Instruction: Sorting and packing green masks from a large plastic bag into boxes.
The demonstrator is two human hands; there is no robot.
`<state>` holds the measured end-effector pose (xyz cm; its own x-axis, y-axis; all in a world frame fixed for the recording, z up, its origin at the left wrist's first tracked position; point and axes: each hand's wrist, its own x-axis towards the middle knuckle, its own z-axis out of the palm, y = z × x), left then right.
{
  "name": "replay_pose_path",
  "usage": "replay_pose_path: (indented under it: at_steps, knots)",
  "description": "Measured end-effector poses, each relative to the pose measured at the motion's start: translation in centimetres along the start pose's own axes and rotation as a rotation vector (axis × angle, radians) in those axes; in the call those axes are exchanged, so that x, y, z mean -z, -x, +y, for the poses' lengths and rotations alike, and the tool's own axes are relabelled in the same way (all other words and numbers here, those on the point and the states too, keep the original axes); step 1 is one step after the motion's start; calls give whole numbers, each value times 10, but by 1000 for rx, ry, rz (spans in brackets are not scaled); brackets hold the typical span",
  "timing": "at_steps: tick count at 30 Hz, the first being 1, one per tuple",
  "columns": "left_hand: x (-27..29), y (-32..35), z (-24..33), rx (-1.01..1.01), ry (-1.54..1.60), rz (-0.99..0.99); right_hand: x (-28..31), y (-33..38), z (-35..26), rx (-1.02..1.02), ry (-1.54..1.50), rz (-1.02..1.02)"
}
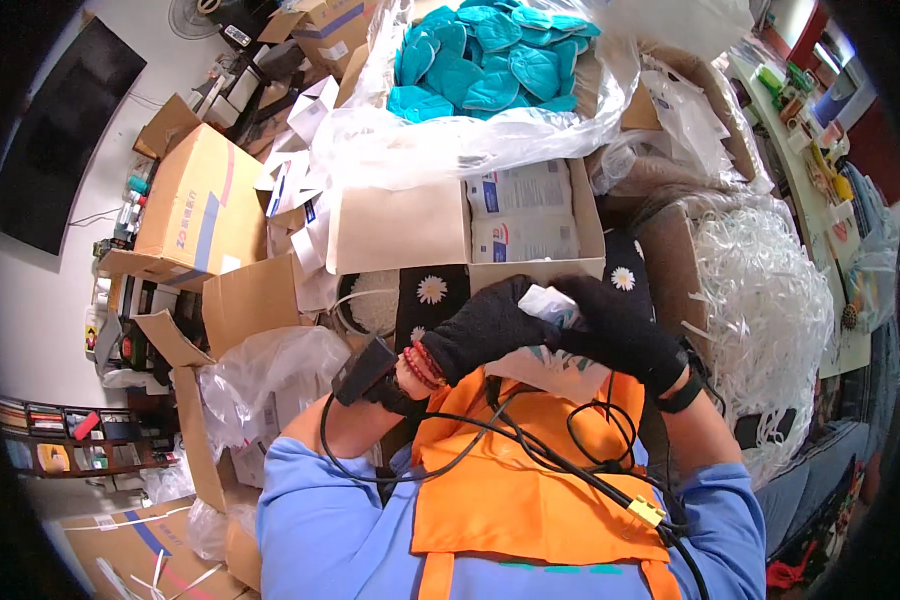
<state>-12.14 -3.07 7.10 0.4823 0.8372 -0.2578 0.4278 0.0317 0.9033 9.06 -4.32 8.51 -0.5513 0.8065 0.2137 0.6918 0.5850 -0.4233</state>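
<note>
My left hand (pixel 495 325) and my right hand (pixel 615 325), both in black gloves, are closed on a small white packet (pixel 551 306) with blue-green print. Part of the packet is hidden under the gloves, as are several fingertips. Just below them, a white printed sheet or bag (pixel 553 372) lies against my orange apron (pixel 550 480). Beyond my hands stands an open white box (pixel 536 268) with its lid (pixel 398 225) folded out to the left. White printed packets (pixel 520 215) fill it in two rows.
At the far side, a plastic-lined carton (pixel 370 150) holds teal padded pieces (pixel 500 62). White plastic strips (pixel 755 310) fill a carton on the right. Brown cartons (pixel 205 205) stand left. Black cables (pixel 530 440) cross my apron.
</note>
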Motion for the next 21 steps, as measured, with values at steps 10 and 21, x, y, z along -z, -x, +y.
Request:
replay_pose_path:
  at_steps: [10,21]
  knots:
    - [-23,0,6,-11,98,152,4,-2,-13,-159,-234,-39]
    - [-20,-3,-3,-279,-195,223,-15,7,3,-233,-449,8]
